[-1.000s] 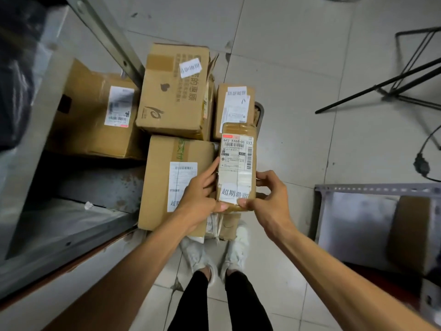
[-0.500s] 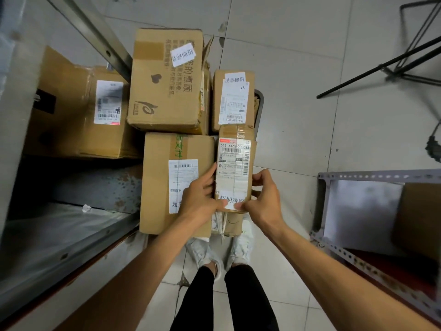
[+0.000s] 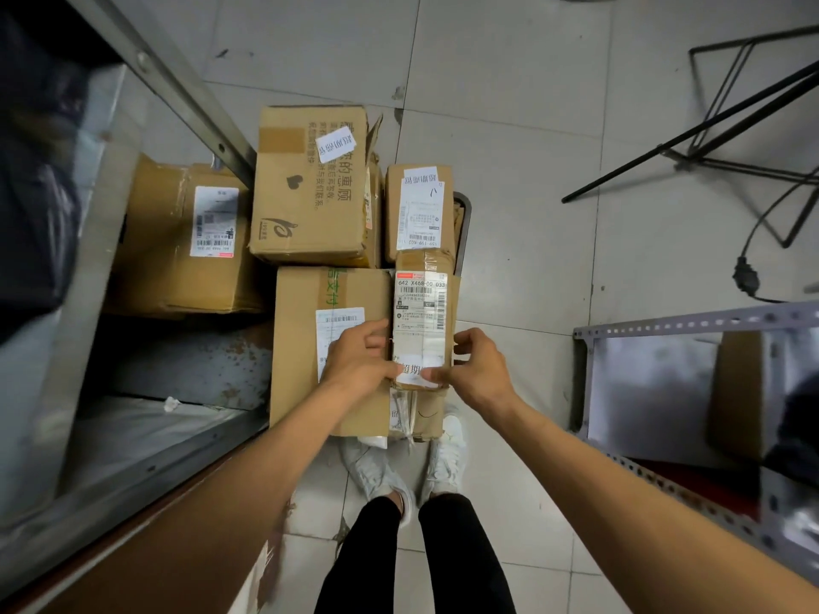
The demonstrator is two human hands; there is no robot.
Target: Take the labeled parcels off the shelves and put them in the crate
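Observation:
A small brown taped parcel [image 3: 423, 303] with a white shipping label is held between both hands over the pile of boxes on the floor. My left hand [image 3: 359, 363] grips its near left edge, thumb on top. My right hand [image 3: 476, 367] grips its near right edge. Under and around it lie labeled cardboard parcels: a long box [image 3: 328, 303] at the left, a big printed box [image 3: 312, 188] behind, and a small box [image 3: 419, 206] at the back right. The dark crate rim [image 3: 463, 223] shows only as a sliver beside the pile.
A metal shelf [image 3: 133, 392] runs along the left with another labeled box [image 3: 195, 237] on its lower level. A grey perforated rack [image 3: 691, 330] with a box [image 3: 738, 392] stands at the right. A black wire stand [image 3: 753, 126] and cable lie at the far right. My feet [image 3: 407, 463] stand just before the pile.
Both hands have lowered the small parcel toward the pile, and it now sits against the long box. The camera has tilted down.

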